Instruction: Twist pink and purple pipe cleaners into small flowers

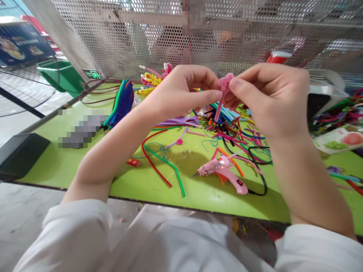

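Head view: no writing reads clearly; nearest lies a pink glue gun on the green table. Above it, left hand and right hand both pinch a pink pipe-cleaner piece. Beyond the glue gun, loose pipe cleaners clutter the table.

Item: pink pipe-cleaner piece, fuzzy, one only. Top end is bent into small rounded loops, something like a heart or flower head; below it a single straight stem hangs down, tilted slightly to my left. State: I hold it up above the green table, clear of the surface. I pinch it between my left hand and my right hand, fingertips meeting just under the looped head.
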Available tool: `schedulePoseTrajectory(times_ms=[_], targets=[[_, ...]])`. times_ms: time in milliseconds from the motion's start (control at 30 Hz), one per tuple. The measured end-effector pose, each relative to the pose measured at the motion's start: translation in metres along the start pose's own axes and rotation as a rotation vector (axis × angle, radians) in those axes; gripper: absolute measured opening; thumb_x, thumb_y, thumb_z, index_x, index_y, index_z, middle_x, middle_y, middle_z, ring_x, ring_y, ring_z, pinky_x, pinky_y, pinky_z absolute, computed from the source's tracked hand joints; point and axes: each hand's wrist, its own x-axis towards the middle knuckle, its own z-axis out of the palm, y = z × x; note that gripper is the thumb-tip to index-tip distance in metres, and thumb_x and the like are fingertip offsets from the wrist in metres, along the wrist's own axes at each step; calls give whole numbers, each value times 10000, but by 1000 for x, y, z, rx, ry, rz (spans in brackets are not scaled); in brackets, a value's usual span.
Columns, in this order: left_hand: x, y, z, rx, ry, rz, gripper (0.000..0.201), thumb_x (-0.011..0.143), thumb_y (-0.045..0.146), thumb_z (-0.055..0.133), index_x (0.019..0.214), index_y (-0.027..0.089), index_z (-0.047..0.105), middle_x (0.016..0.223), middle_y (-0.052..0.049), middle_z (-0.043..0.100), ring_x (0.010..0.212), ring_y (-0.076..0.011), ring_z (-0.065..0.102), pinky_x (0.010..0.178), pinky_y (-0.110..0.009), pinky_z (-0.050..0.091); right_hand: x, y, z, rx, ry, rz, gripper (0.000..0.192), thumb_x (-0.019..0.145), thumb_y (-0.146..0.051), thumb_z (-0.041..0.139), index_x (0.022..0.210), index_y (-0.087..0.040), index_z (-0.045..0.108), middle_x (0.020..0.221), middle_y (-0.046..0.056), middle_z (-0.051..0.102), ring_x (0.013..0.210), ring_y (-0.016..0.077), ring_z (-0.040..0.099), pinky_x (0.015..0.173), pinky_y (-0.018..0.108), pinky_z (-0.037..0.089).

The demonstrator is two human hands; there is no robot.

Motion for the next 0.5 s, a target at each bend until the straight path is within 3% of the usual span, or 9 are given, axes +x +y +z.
schedulePoseTrajectory(times_ms=[200, 333, 500], targets=[[-3, 4, 9, 178, 129, 25, 208, 889, 332, 750, 875, 128, 713, 661, 24, 629, 533, -18, 523, 513, -171, 406, -5, -5, 11, -58, 103, -27, 106, 913, -390, 782, 867, -297, 804, 776, -35, 779, 652, 120, 711, 604, 277, 588], [6, -9, 7, 316, 217, 297, 83, 786, 226, 798, 768, 182, 730, 748, -10, 724, 649, -76, 569, 532, -219, 451, -5, -8, 12, 5, 93, 67, 107, 896, -323, 802, 794, -295, 793, 723, -23, 735, 621, 131, 635, 558, 288, 527], [4, -16, 13, 440, 345, 473, 82, 882, 270, 691, 828, 209, 692, 828, -12, 708, 712, -101, 629, 582, -245, 527, -2, -10, 10, 292, 43, 287, 191, 883, -240, 777, 703, -295, 743, 649, -34, 649, 558, 125, 581, 553, 291, 533]])
